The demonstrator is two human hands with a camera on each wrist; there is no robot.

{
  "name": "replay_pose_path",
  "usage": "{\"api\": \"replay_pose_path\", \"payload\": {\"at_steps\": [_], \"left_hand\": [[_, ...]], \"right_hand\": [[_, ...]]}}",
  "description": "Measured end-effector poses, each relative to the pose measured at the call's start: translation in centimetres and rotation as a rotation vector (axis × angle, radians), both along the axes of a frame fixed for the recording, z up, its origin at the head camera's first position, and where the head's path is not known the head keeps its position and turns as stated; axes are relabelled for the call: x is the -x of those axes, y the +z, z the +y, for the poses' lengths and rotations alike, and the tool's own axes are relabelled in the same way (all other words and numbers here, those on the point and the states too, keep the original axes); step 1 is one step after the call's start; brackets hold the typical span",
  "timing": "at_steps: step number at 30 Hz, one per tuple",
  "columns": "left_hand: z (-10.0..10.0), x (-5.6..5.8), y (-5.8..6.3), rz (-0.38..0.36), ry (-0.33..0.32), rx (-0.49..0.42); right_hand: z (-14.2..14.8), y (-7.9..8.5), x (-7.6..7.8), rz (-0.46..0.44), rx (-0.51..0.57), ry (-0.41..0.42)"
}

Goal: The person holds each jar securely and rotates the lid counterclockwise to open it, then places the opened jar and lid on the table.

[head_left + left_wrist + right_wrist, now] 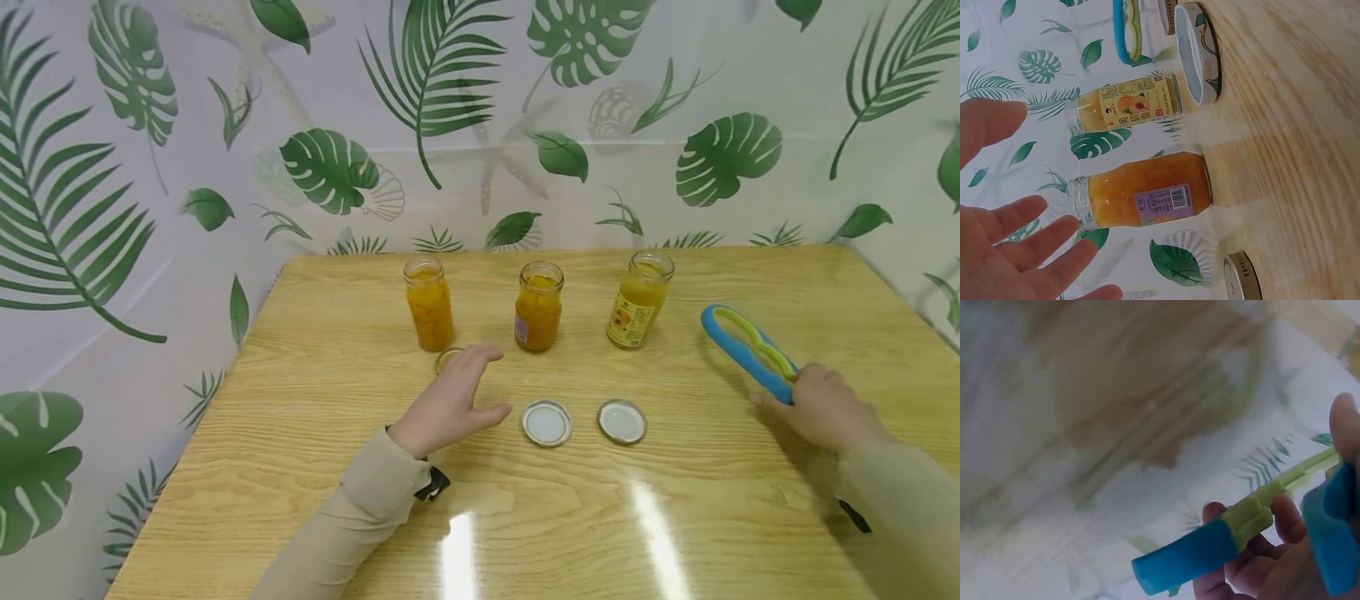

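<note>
On the right, my right hand (836, 410) grips a blue and green jar opener (738, 354) by its handle end, its loop pointing forward and left. The right wrist view shows fingers curled about the opener (1185, 559). My left hand (453, 404) hovers over the table with thumb and fingers spread, holding nothing. It partly covers a gold-rimmed lid (444, 360). Two more lids, a middle one (547, 423) and a right one (622, 422), lie with white insides up. Behind stand three lidless glass jars: left (431, 312), middle (537, 312) and right (640, 304), holding orange to yellow contents.
The wooden table (300, 467) reaches back to a wall covering (465, 200) printed with green leaves. Bright light streaks reflect off its front part. The middle jar carries a purple label (1163, 203), the right one a yellow label (1132, 103).
</note>
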State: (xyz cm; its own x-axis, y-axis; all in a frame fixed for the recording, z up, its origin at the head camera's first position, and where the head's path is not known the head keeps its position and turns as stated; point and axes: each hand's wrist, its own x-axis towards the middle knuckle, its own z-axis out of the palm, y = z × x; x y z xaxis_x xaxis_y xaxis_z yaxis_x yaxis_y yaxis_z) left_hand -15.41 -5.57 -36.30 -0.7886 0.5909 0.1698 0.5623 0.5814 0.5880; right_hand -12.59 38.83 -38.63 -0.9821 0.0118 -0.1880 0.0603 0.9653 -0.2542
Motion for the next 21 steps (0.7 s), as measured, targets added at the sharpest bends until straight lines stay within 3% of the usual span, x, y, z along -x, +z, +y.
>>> {"api": "replay_pose_path", "payload": {"at_steps": [9, 18, 21], "left_hand": [[-0.3, -0.1, -0.3, -0.006, 0.002, 0.015], [-0.4, -0.1, -0.2, 0.010, -0.003, 0.006], [-0.3, -0.1, -0.2, 0.018, 0.000, 0.020]], "right_hand": [[1.0, -1.7, 0.9, -0.063, -0.107, 0.046], [0.9, -1.0, 1.0, -0.093, -0.095, 0.021], [0.5, -0.4, 0.8, -0.055, -0.073, 0.022]]}}
